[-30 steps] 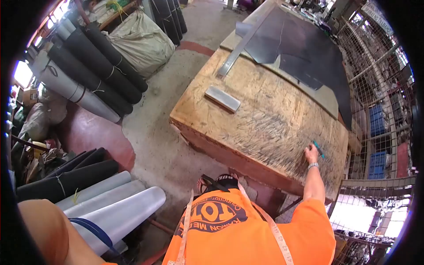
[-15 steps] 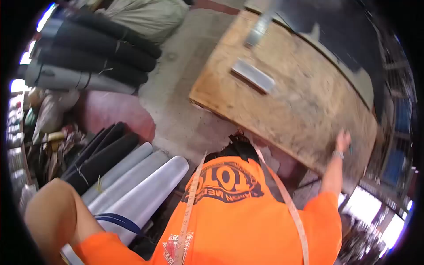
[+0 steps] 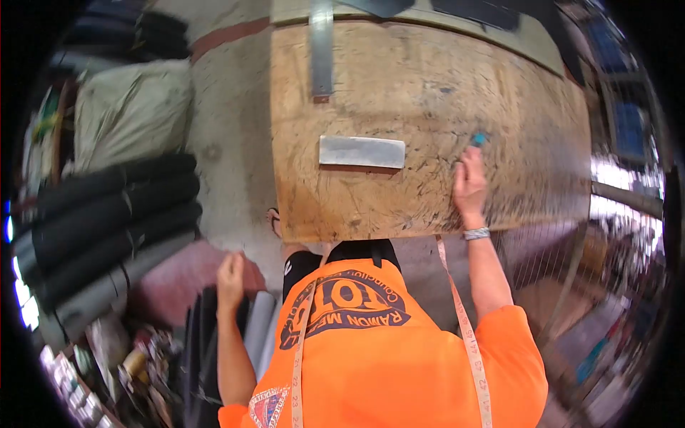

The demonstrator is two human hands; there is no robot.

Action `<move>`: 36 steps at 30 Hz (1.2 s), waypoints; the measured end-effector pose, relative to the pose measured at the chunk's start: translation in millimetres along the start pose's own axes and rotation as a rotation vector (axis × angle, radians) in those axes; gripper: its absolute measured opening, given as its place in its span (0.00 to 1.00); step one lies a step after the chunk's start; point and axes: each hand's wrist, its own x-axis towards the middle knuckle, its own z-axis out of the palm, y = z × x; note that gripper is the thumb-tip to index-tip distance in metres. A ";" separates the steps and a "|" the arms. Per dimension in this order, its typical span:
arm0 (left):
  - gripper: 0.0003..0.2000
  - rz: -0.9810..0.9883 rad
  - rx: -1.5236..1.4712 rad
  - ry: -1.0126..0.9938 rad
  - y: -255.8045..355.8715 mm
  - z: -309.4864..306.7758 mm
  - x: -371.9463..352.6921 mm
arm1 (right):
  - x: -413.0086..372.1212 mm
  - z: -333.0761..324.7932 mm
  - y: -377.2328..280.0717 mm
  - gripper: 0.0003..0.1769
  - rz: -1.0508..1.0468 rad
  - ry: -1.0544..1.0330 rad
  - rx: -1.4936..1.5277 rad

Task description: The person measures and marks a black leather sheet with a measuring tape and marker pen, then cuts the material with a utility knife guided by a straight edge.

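A scarred wooden table [image 3: 300,207] spans eleven to three o'clock, facing a person in an orange shirt [image 3: 385,371]. Dark rolls [image 3: 128,189] are stacked at nine o'clock, beside a pale sack [image 3: 135,107] at ten. On the table at twelve, a metal strip [image 3: 322,53] points away from the person, its near end just beyond a metal block [image 3: 362,152]. The left hand [image 3: 230,279] — blurred, fingers curled together — is off the table at eight o'clock. The right hand [image 3: 470,184] is over the tabletop at two, its fingertips closed on a small teal tool [image 3: 479,140] — partly hidden, out past the block's right end.
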 end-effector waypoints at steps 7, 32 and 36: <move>0.19 -0.202 0.131 -0.361 -219.4 -103.3 45.6 | -29.0 53.5 -106.8 0.25 0.543 0.297 -0.289; 0.13 1.233 0.286 -0.760 125.7 -3.7 231.9 | -69.7 91.9 -273.5 0.26 0.951 0.466 1.008; 0.17 1.302 0.378 -0.748 164.0 23.9 240.4 | -50.5 72.8 -291.7 0.25 1.002 0.417 0.713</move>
